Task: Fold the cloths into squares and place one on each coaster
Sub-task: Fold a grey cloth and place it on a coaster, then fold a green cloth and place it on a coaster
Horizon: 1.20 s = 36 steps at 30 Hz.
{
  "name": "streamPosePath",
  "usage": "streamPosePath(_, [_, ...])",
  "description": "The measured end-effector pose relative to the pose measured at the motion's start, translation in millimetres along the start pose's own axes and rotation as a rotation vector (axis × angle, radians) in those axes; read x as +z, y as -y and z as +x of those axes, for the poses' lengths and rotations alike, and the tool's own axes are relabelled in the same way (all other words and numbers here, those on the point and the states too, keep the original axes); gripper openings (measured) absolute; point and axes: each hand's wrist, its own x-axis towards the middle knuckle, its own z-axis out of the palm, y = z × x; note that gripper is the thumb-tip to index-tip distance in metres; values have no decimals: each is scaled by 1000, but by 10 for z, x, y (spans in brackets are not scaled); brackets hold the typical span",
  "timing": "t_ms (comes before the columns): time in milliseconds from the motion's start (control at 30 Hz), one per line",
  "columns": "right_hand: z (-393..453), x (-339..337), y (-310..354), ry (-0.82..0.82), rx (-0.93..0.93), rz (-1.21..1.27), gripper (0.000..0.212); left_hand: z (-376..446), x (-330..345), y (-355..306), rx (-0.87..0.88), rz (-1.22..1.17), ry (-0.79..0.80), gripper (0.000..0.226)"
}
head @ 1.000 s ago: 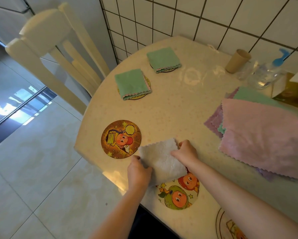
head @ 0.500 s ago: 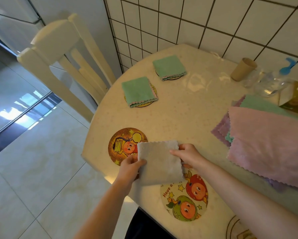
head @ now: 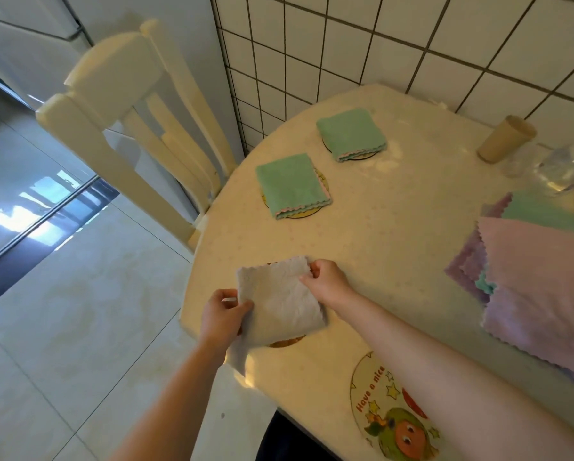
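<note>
A folded beige cloth (head: 279, 301) lies over a round coaster (head: 285, 343) near the table's left edge, hiding nearly all of it. My left hand (head: 222, 314) grips the cloth's near left corner. My right hand (head: 328, 281) pinches its far right corner. Two folded green cloths (head: 290, 184) (head: 350, 133) rest on coasters farther back. A bare cartoon coaster (head: 388, 410) lies near me, partly under my right forearm. A pile of unfolded pink, purple and green cloths (head: 538, 277) spreads at the right.
The round cream table (head: 395, 234) stands against a tiled wall. A cream wooden chair (head: 129, 104) is at its left. A paper cup (head: 505, 138) and a clear spray bottle (head: 565, 164) stand at the back right. Tiled floor lies to the left.
Both hands carried the beige cloth leftward from the near coaster onto the left coaster, which it now covers. The camera view shifted too.
</note>
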Motion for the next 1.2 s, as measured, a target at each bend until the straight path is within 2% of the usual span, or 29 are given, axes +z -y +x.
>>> streamPosePath(100, [68,39,1,-49,-6,-102,24,35,9,11,85,192,-38,34])
streamPosePath(200, [117,70,-52,-78,-26,-144,26,-23,19,58,375,522,-97,55])
streamPosePath(267, [137,79,-62,-94,-31,-156,26,-21,3,92,503,690,-73,57])
streamPosePath(333, [154,69,-66,-103,-26,-165,26,15,-19,113,511,793,-36,55])
streamPosePath(567, [140,-54,-145,-147,-31,-149,19,48,-1,-7,453,839,-22,58])
streamPosePath(767, [0,-486,-381,-181,-43,-148,18,-114,250,-224,567,903,-111,41])
streamPosePath(900, [-143,-888,-717,-201,-62,-173,14,-258,552,-276,667,940,-60,42])
streamPosePath(967, [-241,-1136,-955,-220,-81,-182,10,-423,822,-280,702,925,-23,40])
streamPosePath(1100, [-451,-1730,-1539,-328,-239,-290,12,-844,1612,-235,836,879,77,41])
streamPosePath(1200, [-717,-2262,-2134,-372,-371,-415,15,-1226,2391,-113,947,947,219,42])
